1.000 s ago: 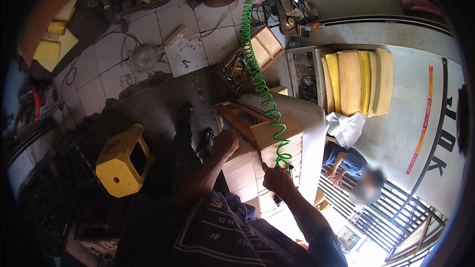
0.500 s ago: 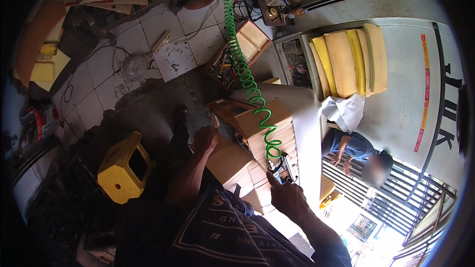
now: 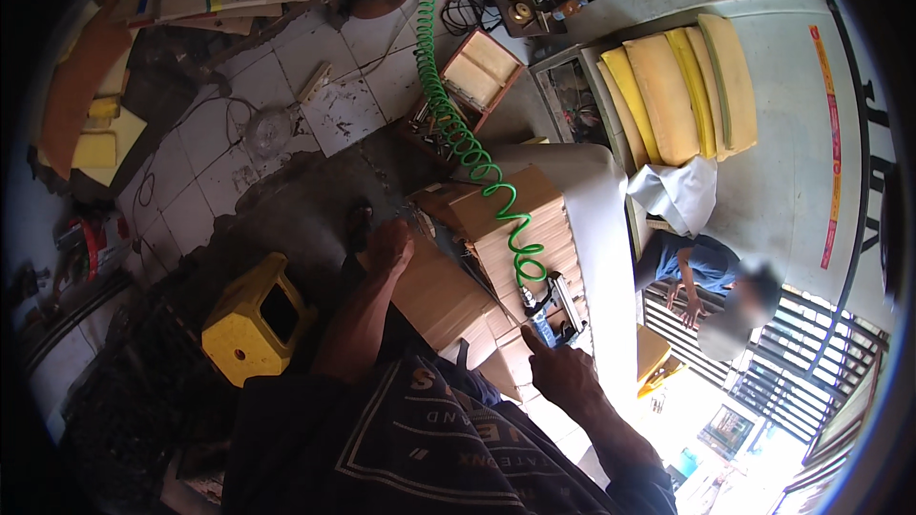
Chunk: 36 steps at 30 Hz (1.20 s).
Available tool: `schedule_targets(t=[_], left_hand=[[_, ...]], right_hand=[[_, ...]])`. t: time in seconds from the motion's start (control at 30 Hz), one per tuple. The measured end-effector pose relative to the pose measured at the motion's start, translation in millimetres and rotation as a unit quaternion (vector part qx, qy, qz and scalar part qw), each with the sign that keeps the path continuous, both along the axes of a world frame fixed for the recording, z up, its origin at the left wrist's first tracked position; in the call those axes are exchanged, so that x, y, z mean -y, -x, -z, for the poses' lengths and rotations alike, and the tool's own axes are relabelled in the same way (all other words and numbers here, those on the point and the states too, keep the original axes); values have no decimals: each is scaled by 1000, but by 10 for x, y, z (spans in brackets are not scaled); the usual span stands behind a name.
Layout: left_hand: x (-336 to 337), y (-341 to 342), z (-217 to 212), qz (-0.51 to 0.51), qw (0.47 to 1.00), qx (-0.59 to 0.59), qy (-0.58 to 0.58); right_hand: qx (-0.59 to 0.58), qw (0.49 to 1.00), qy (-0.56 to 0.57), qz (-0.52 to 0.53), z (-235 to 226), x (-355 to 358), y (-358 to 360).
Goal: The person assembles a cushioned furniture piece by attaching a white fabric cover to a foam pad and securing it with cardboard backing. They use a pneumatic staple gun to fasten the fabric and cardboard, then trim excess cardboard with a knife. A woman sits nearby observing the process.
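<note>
A brown box-like piece (image 3: 441, 298) with flat sides lies in front of me. My left hand (image 3: 389, 246) is closed at its far left corner, the fingers bent over the edge. To the right, a stack of thin tan boards (image 3: 520, 219) stands against it. On the stack rests an air stapler (image 3: 555, 313) with a blue grip, joined to a green coiled hose (image 3: 482, 170). My right hand (image 3: 565, 374) is just on the near side of the stapler, index finger stretched out and the other fingers partly curled. I see nothing held in it.
A yellow plastic stool (image 3: 250, 324) stands at the left. Beyond the boards is an open wooden case (image 3: 485, 72) with tools. Yellow foam pads (image 3: 663, 100) lie at the back right. Another person (image 3: 701, 272) sits by a slatted bench (image 3: 792, 353) on the right.
The whole view has shifted slightly. My right hand sits a little nearer me relative to the stapler, and more of its blue grip shows. The other person's hands have moved.
</note>
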<state>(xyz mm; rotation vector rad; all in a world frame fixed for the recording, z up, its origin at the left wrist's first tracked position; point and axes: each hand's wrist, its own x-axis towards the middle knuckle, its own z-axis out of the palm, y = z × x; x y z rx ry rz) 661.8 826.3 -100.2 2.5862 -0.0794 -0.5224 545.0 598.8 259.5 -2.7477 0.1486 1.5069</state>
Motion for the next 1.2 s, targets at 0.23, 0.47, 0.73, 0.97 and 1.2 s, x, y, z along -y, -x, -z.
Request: schedule_targets(t=[0.23,0.47,0.73,0.97,1.2], left_hand=[[-31,-58,60,-3,1000,17,-22],[-82,-251,-553,-44,996,-58,-41],[-163,-89,-621,-35,989,-89,-110],[-324,12,-461,-57,984,-96,-138],[-230,-101,-429,-24,985,-63,-160]], right_hand=[[-30,999,9,42,48,234,445],[0,998,-9,60,923,396,901],[113,991,-51,57,760,570,1295],[179,977,-90,77,259,613,1486],[95,989,-45,107,-194,620,1618]])
